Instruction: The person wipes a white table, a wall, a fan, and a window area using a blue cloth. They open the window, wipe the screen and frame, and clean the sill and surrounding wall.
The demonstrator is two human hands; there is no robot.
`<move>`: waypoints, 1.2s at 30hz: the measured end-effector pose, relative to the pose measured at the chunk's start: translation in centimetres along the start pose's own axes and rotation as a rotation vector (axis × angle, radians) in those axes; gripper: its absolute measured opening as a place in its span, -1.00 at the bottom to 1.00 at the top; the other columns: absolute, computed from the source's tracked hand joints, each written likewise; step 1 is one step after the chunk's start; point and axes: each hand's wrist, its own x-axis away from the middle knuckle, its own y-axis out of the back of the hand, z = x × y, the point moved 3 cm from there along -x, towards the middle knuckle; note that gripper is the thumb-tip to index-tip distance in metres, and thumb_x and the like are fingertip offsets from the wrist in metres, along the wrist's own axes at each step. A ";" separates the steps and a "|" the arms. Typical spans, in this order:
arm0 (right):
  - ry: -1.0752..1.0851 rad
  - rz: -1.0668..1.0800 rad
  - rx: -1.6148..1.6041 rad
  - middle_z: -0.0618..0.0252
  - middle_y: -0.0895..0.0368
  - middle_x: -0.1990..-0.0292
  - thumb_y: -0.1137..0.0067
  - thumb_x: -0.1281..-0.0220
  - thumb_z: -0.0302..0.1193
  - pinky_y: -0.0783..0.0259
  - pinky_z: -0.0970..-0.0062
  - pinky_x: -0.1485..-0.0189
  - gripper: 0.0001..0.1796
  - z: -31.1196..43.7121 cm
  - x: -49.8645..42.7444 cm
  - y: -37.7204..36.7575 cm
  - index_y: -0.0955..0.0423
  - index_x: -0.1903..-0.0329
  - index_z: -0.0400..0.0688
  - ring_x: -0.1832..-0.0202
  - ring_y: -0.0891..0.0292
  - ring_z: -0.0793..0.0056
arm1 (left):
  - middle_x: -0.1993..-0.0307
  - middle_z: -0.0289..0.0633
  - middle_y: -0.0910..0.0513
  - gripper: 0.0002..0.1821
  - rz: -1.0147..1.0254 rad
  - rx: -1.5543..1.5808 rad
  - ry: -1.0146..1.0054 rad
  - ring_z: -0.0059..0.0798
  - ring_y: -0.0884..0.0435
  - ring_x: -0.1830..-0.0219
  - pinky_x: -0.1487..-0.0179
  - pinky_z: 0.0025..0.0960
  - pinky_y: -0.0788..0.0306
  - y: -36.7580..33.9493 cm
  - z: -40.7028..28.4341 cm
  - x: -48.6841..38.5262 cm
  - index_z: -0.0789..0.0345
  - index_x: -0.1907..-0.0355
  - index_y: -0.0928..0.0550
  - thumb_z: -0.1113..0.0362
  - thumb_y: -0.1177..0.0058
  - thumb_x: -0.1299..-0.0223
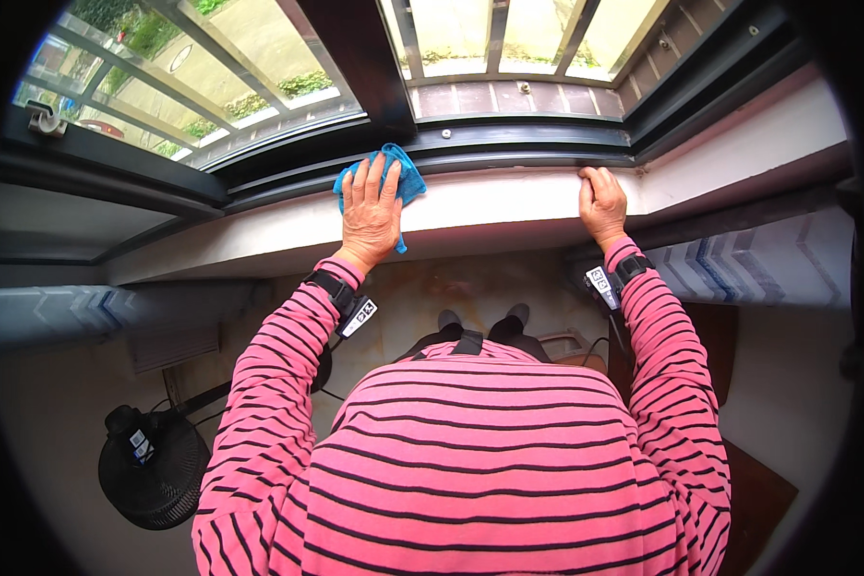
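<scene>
My left hand (371,212) presses a blue cloth (410,183) against the white window sill (489,198), at the edge of the dark metal window track (504,160). The fingers lie over the cloth, and one corner hangs below the palm. Further right, my right hand (603,201) rests on the sill near the corner of the frame. Its fingers are curled in and I see nothing in them.
A sliding window sash (385,72) stands left of the open section, with metal bars (497,39) outside. Patterned curtains (749,259) hang at both sides below the sill. A black fan (151,468) stands lower left, and a wooden chair or stool (565,344) stands behind my legs.
</scene>
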 end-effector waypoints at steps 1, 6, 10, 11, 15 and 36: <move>-0.006 0.004 0.001 0.21 -0.47 0.42 -0.09 -0.12 -0.56 -0.41 0.25 0.27 -0.88 0.0 0.0 0.0 -0.50 0.28 -0.12 0.33 -0.49 0.14 | -0.35 -0.01 -0.29 -0.32 0.007 0.001 -0.036 0.00 -0.22 -0.38 -0.44 0.04 0.04 -0.2 -0.5 -0.4 0.25 -0.34 -0.34 0.35 -0.10 -0.08; -0.024 -0.003 -0.002 0.23 -0.48 0.41 -0.11 -0.08 -0.53 -0.43 0.24 0.25 -0.88 0.0 0.1 0.0 -0.51 0.28 -0.10 0.31 -0.50 0.16 | -0.34 -0.03 -0.30 -0.33 0.013 0.039 -0.240 -0.07 -0.27 -0.36 -0.42 -0.03 -0.04 -2.0 -3.9 -3.3 0.26 -0.33 -0.35 0.40 -0.04 -0.06; -0.031 -0.005 -0.009 0.23 -0.47 0.42 -0.13 -0.02 -0.53 -0.43 0.25 0.23 -0.86 0.0 0.1 0.1 -0.48 0.30 -0.09 0.31 -0.50 0.18 | -0.35 -0.03 -0.29 -0.32 0.037 0.093 -0.333 -0.10 -0.27 -0.35 -0.41 -0.06 -0.06 -4.2 -8.3 -6.3 0.27 -0.33 -0.35 0.39 -0.02 -0.03; -0.041 -0.002 -0.012 0.23 -0.47 0.42 -0.13 -0.01 -0.53 -0.44 0.25 0.23 -0.85 0.0 0.1 0.0 -0.49 0.30 -0.09 0.30 -0.50 0.18 | -0.35 -0.03 -0.29 -0.31 0.047 0.105 -0.346 -0.10 -0.28 -0.34 -0.40 -0.06 -0.06 -4.8 -9.6 -7.1 0.27 -0.33 -0.35 0.39 -0.02 -0.03; -0.065 -0.041 -0.056 0.19 -0.48 0.43 -0.12 -0.02 -0.52 -0.45 0.22 0.26 -0.89 -0.3 0.2 -0.2 -0.48 0.33 -0.11 0.33 -0.50 0.14 | -0.33 -0.04 -0.31 -0.34 0.021 0.158 -0.396 -0.11 -0.29 -0.33 -0.38 -0.08 -0.08 -7.2 -15.5 -10.3 0.29 -0.31 -0.37 0.36 -0.06 -0.06; -0.116 0.077 -0.045 0.23 -0.46 0.06 -0.32 0.02 -0.35 -0.32 0.21 -0.08 -0.61 2.4 1.3 1.9 -0.52 0.06 -0.06 0.01 -0.39 0.16 | -0.35 0.09 -0.31 -0.23 0.103 0.582 -0.235 0.02 -0.24 -0.41 -0.44 -0.05 -0.07 -5.0 -15.6 -14.6 0.37 -0.39 -0.26 0.23 -0.17 -0.12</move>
